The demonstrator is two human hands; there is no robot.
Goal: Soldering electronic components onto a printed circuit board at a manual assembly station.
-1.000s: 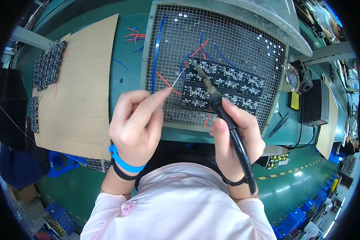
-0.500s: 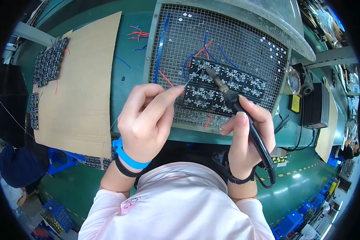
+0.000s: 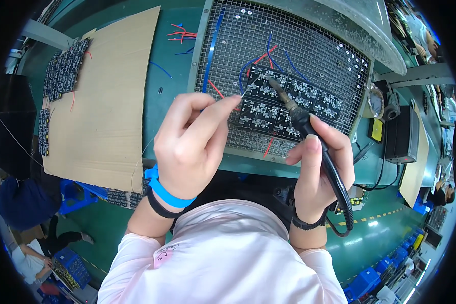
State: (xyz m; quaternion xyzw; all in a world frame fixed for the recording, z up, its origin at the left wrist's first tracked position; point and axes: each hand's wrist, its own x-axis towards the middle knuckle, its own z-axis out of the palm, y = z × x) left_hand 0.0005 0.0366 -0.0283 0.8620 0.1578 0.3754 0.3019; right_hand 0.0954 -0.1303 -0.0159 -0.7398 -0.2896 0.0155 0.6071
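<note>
In my right hand (image 3: pixel 316 169) is a soldering iron (image 3: pixel 300 117), gripped like a pen, its tip at the upper left part of a black circuit board panel (image 3: pixel 258 115). Whether the tip touches the board I cannot tell. My left hand (image 3: pixel 190 139) pinches a thin silver solder wire (image 3: pixel 245 92) between thumb and forefinger, its end pointing at the same part of the board. The panel, dotted with small components, lies on a metal mesh tray (image 3: pixel 309 45). Blue wires (image 3: pixel 295 66) and red wires (image 3: pixel 268 147) lie around it.
Left of the tray, a cardboard sheet (image 3: pixel 106 101) carries more circuit boards (image 3: pixel 63 73). Loose red wires (image 3: pixel 181 34) lie beside the tray. A clear curved cover (image 3: pixel 359 30) overhangs the far right. A black box (image 3: pixel 403 134) and a yellow pad (image 3: pixel 375 129) stand to the right.
The view has shifted slightly, so the tray and panel appear a little further right. Both hands keep their holds, and the iron tip stays over the panel's upper left part.
</note>
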